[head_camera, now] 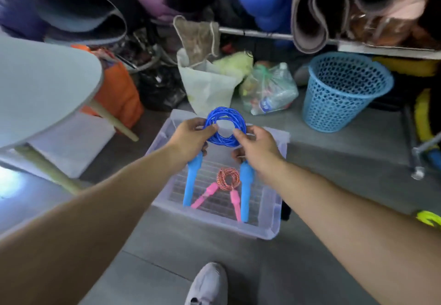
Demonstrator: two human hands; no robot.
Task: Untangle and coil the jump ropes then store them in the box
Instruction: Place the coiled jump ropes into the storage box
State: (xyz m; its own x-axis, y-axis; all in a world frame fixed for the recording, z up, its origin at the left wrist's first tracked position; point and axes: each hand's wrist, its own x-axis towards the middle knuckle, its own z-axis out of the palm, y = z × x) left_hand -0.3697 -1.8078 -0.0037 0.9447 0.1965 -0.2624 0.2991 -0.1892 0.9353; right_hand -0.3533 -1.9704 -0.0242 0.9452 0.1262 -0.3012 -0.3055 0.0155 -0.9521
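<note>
A blue jump rope [226, 126], wound into a tight coil, hangs above the clear plastic box [274, 218] on the floor. My left hand [191, 138] pinches the coil's left side and my right hand [257, 146] pinches its right side. The rope's two light-blue handles [192, 180] dangle down into the box. Inside the box lies a coiled red-and-white jump rope [228, 178] with pink handles, between the blue handles.
A round grey table [43, 89] with wooden legs stands at the left. Behind the box sit a white bag [207, 85], a clear bag of bottles [269, 89] and a blue mesh basket [343, 89]. My shoe [207, 285] is at the bottom.
</note>
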